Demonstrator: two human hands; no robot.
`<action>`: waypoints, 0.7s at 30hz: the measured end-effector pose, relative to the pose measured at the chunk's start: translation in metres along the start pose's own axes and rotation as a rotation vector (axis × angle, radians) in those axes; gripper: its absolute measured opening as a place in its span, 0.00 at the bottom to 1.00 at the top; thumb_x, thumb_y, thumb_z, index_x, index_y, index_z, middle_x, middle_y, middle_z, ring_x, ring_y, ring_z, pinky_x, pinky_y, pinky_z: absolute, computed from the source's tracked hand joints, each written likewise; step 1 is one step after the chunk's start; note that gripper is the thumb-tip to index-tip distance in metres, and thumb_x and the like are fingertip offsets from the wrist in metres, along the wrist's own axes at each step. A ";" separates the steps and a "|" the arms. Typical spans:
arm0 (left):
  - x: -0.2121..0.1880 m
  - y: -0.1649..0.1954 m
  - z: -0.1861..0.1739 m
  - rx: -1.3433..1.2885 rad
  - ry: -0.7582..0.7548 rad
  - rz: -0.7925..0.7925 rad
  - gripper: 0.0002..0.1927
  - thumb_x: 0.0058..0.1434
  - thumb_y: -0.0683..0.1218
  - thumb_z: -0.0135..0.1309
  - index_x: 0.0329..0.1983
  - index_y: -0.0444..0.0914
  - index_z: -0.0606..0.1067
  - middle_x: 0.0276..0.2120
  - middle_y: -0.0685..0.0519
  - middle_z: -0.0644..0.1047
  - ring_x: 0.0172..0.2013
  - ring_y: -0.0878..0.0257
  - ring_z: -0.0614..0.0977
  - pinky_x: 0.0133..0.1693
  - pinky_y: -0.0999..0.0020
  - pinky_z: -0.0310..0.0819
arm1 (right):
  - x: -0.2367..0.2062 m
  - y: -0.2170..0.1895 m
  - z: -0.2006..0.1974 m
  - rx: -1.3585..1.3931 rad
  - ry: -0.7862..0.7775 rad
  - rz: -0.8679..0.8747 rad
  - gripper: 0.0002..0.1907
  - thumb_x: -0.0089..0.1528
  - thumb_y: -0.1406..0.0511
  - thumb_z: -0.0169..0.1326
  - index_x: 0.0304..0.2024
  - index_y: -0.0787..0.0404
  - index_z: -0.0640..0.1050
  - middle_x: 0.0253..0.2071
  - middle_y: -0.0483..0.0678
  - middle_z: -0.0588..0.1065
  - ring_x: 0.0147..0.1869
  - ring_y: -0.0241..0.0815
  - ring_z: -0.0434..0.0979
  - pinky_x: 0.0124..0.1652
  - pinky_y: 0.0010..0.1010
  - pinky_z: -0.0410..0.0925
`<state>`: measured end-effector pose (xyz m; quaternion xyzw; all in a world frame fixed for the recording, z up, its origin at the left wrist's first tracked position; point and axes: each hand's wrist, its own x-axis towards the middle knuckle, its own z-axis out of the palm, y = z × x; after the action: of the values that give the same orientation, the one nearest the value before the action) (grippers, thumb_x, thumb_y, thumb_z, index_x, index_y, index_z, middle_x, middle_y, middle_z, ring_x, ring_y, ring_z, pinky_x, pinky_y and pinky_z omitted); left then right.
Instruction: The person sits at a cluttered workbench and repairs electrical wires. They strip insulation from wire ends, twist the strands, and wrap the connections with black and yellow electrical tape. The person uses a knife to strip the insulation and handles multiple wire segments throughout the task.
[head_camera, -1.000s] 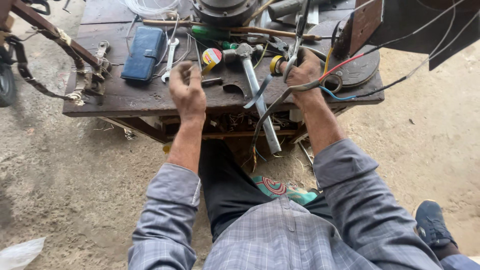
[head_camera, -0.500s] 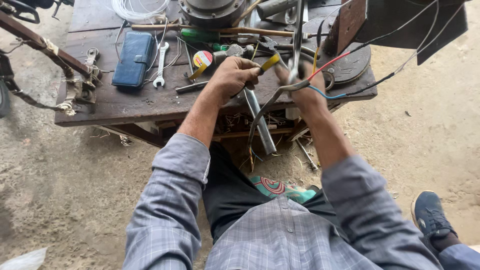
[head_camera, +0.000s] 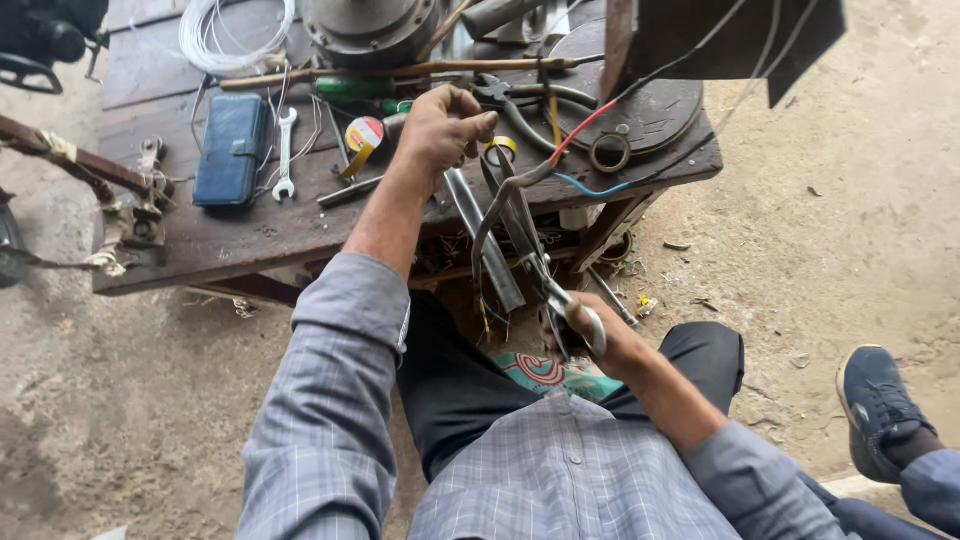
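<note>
A dark blue wallet-shaped case (head_camera: 232, 150) and a silver open-ended spanner (head_camera: 285, 152) are noted at the left of the worn wooden workbench (head_camera: 250, 235). A roll of red-and-yellow tape (head_camera: 364, 136) is seen just left of the left hand (head_camera: 440, 128). That hand is curled into a loose fist above the bench edge; what it grips cannot be told. A grey metal tube (head_camera: 485, 240) is seen slanting down from beneath it. To the right, the right hand (head_camera: 605, 345) is closed around the handles of long metal shears (head_camera: 530, 245), whose blades extend up towards the bench. Red and blue wires (head_camera: 585, 150) are observed beside them.
</note>
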<state>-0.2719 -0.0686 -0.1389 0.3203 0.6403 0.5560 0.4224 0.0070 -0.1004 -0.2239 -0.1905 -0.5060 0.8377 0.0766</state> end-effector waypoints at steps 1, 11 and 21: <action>-0.002 0.002 0.001 -0.013 -0.004 0.003 0.10 0.61 0.39 0.64 0.37 0.36 0.73 0.27 0.50 0.82 0.23 0.68 0.80 0.23 0.74 0.72 | 0.006 -0.005 0.001 0.049 0.014 0.005 0.45 0.53 0.30 0.55 0.40 0.65 0.74 0.31 0.47 0.74 0.31 0.35 0.73 0.30 0.26 0.68; -0.019 0.031 -0.003 -0.112 0.085 0.008 0.12 0.60 0.41 0.65 0.38 0.38 0.71 0.28 0.52 0.81 0.24 0.66 0.83 0.24 0.73 0.78 | 0.028 -0.043 0.025 0.130 -0.005 0.008 0.47 0.51 0.28 0.52 0.39 0.66 0.76 0.28 0.48 0.74 0.22 0.32 0.68 0.27 0.26 0.69; -0.024 0.035 -0.002 -0.058 -0.001 -0.022 0.13 0.62 0.40 0.63 0.42 0.39 0.69 0.34 0.51 0.83 0.32 0.65 0.86 0.30 0.71 0.80 | 0.043 -0.068 0.030 0.132 0.051 0.008 0.39 0.53 0.33 0.56 0.35 0.63 0.75 0.25 0.45 0.73 0.23 0.32 0.71 0.24 0.24 0.68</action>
<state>-0.2652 -0.0844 -0.1003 0.3010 0.6271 0.5696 0.4379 -0.0486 -0.0788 -0.1627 -0.2084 -0.4466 0.8645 0.0984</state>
